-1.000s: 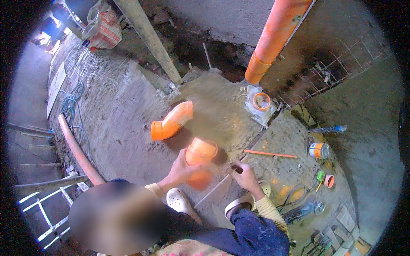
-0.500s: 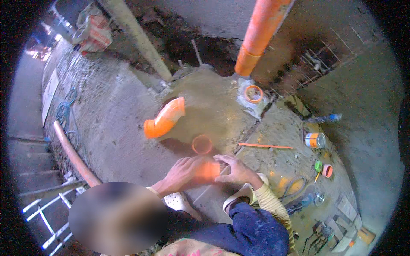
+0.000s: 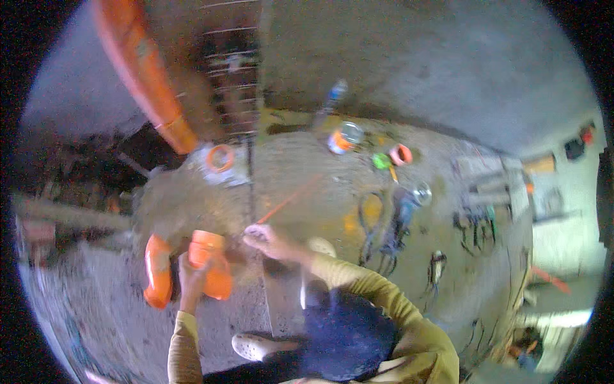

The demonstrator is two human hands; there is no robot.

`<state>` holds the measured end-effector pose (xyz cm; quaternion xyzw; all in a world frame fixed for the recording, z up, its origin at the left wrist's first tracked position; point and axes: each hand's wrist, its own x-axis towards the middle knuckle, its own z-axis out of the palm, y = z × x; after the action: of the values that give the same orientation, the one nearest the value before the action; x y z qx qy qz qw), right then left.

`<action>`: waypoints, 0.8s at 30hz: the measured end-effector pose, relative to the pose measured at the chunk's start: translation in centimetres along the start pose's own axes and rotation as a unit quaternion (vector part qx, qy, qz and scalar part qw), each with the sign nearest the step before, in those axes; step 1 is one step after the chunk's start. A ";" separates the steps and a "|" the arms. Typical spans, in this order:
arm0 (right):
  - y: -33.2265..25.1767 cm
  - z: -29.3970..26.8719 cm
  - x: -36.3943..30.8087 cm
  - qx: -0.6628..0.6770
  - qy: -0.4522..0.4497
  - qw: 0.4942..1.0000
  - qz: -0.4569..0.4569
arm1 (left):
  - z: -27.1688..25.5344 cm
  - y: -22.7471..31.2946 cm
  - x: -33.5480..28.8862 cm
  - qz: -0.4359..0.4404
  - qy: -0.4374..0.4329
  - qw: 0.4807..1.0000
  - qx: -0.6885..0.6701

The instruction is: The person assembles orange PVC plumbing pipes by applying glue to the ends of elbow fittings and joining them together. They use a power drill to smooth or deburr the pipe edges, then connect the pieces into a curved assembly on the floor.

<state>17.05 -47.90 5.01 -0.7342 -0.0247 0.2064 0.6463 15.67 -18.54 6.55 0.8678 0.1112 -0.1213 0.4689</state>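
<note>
My left hand (image 3: 190,275) grips an orange pipe fitting (image 3: 219,279) by its side, with the collared end pointing up and the lower end slanting right. Just left of it an orange pipe elbow (image 3: 158,272) rests on the dusty floor. My right hand (image 3: 265,242) is apart from the fitting, its fingers curled closed and slightly blurred; what they hold, if anything, cannot be made out. Beyond those fingers lies a thin orange strip (image 3: 291,200) on the floor, its near end close to them.
A large orange pipe (image 3: 150,83) slants down at far left, near an orange ring opening (image 3: 220,158) wrapped in plastic. Rightward stand a can (image 3: 345,137), a pink pipe piece (image 3: 401,154) and a bottle (image 3: 334,96). Tools (image 3: 476,224) and cables (image 3: 371,224) lie at right.
The view has swung right. Both hands were around a blurred orange piece; now only the left holds an orange fitting, beside the elbow, and the right has come away from it.
</note>
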 end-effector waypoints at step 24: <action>3.0 -16.2 -4.4 -0.188 0.179 0.964 0.063 | -4.7 1.6 -2.3 0.143 0.058 0.961 0.229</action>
<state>17.75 -64.97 4.58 -0.8675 0.0998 0.1034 0.4762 14.45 -15.64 11.03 0.9643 -0.0175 -0.0249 0.2630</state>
